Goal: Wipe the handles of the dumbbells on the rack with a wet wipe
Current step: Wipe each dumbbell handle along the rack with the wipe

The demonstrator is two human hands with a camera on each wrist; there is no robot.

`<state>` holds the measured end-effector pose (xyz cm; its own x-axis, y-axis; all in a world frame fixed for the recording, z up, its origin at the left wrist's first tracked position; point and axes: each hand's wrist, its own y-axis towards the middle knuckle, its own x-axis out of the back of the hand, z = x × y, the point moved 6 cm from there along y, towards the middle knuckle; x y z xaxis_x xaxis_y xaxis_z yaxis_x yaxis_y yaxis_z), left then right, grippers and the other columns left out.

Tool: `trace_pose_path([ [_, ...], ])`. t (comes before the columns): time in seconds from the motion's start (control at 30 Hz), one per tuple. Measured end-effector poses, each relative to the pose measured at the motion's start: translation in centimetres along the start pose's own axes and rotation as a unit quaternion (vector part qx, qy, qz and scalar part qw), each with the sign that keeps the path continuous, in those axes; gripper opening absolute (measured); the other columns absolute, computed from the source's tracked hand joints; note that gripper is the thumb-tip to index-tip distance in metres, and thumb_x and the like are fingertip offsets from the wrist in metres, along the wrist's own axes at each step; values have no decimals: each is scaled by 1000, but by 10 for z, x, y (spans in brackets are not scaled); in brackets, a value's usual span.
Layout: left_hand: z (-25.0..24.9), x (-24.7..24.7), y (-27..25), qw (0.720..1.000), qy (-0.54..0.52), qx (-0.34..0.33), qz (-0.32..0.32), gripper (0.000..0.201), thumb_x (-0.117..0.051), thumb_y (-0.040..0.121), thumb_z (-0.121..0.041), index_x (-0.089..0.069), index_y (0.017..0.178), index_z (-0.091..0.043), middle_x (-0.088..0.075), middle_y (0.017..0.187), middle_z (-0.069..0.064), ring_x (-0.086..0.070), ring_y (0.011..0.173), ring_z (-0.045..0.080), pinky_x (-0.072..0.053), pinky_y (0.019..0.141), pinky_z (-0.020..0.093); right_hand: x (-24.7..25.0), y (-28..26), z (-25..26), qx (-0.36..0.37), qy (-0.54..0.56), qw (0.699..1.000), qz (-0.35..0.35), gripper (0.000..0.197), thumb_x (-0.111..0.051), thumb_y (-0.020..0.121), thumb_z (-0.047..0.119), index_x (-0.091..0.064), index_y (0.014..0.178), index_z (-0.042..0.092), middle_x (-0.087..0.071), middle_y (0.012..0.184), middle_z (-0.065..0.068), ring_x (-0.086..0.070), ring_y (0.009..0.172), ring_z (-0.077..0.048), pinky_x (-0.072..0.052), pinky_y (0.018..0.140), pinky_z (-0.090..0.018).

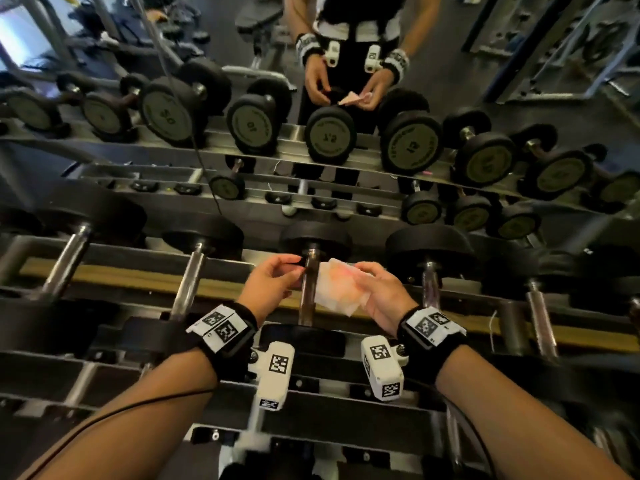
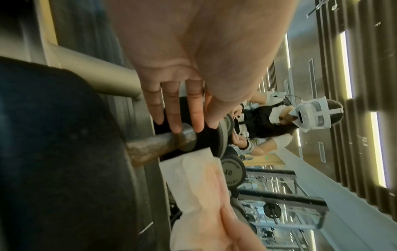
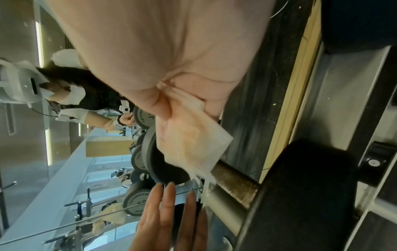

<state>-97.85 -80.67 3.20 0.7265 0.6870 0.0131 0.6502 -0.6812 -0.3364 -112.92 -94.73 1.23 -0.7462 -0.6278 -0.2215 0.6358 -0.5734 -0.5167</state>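
In the head view a dumbbell with a rusty brown handle [image 1: 307,289] lies on the rack [image 1: 104,275] straight ahead, between black end weights. My right hand [image 1: 375,289] pinches a white wet wipe [image 1: 341,287] stained pinkish orange, and the wipe's edge lies against the right side of the handle. My left hand [image 1: 277,278] is on the handle's left side, its fingers [image 2: 174,108] straight, with the tips at the collar by the far weight. The wrist views show the same wipe [image 3: 193,141] hanging over the handle [image 3: 234,180].
More dumbbells lie on the same rack row, with handles to the left [image 1: 188,282] and right [image 1: 431,282]. A mirror behind the rack reflects the dumbbells and a person [image 1: 349,64] holding a wipe. A black cable [image 1: 121,410] runs along my left forearm.
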Motion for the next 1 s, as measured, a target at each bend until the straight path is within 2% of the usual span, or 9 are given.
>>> trace_pose_path([
  [0.1, 18, 11, -6, 1000, 15, -8, -26, 21, -60, 93, 6, -62, 111, -5, -63, 92, 12, -59, 85, 23, -50, 86, 34, 10, 11, -5, -6, 6, 1000, 1, 27, -49, 98, 2, -64, 118, 12, -63, 124, -15, -65, 109, -30, -58, 75, -38],
  [0.2, 32, 16, -15, 997, 71, -15, -6, 19, -68, 89, 1, -67, 98, -16, -68, 90, 5, -61, 86, 14, -48, 89, 29, 11, 20, -11, -14, 20, 1000, 10, 22, -57, 97, 12, -71, 114, 11, -72, 113, -13, -72, 96, -24, -59, 69, -32],
  [0.27, 42, 17, -20, 995, 99, -7, 23, 20, -74, 86, -5, -69, 94, -23, -71, 81, -11, -64, 78, -1, -48, 80, 15, 5, 25, -16, -25, 20, 999, 7, 29, -64, 94, 18, -68, 120, 7, -72, 113, -15, -71, 99, -26, -60, 78, -37],
  [0.37, 57, 19, -28, 991, 119, 19, 58, 17, -77, 85, -16, -72, 100, -22, -74, 84, -13, -66, 82, -4, -48, 82, 13, -8, 32, -24, -42, 34, 999, 8, 40, -70, 81, 24, -68, 118, 7, -72, 111, -14, -66, 106, -28, -50, 101, -46],
  [0.5, 58, 24, -35, 988, 125, 23, 93, 23, -76, 86, -25, -74, 109, -23, -76, 101, -9, -69, 98, 3, -50, 87, 12, -20, 44, -30, -49, 38, 998, 13, 31, -47, 100, 10, -61, 128, 10, -65, 128, -14, -64, 113, -25, -49, 102, -41],
  [0.6, 56, 23, -36, 984, 135, 27, 109, 23, -74, 87, -27, -74, 110, -26, -76, 104, -8, -69, 102, 5, -50, 94, 20, -27, 47, -33, -55, 30, 998, 21, 37, -36, 103, 3, -53, 137, 6, -59, 135, -15, -62, 117, -25, -47, 103, -39],
  [0.7, 57, 21, -37, 986, 121, 29, 108, 21, -73, 88, -23, -74, 109, -24, -76, 103, -7, -70, 100, 6, -49, 90, 18, -31, 48, -37, -54, 20, 998, 28, 40, -35, 103, 1, -50, 140, 6, -56, 139, -15, -55, 127, -28, -40, 112, -43],
  [0.87, 57, 22, -37, 985, 117, 32, 124, 20, -71, 89, -23, -75, 109, -24, -76, 104, -6, -69, 102, 6, -48, 90, 19, -29, 41, -44, -43, 3, 998, 36, 38, -37, 102, 1, -56, 134, 9, -62, 132, -11, -60, 119, -24, -44, 108, -42],
  [1.0, 53, 23, -37, 981, 135, 40, 136, 9, -72, 88, -27, -79, 94, -29, -77, 98, -7, -70, 97, 5, -47, 88, 20, -23, 30, -40, -47, -55, 995, 70, 35, -40, 101, 0, -68, 116, 15, -67, 123, -12, -65, 110, -24, -52, 95, -39],
])
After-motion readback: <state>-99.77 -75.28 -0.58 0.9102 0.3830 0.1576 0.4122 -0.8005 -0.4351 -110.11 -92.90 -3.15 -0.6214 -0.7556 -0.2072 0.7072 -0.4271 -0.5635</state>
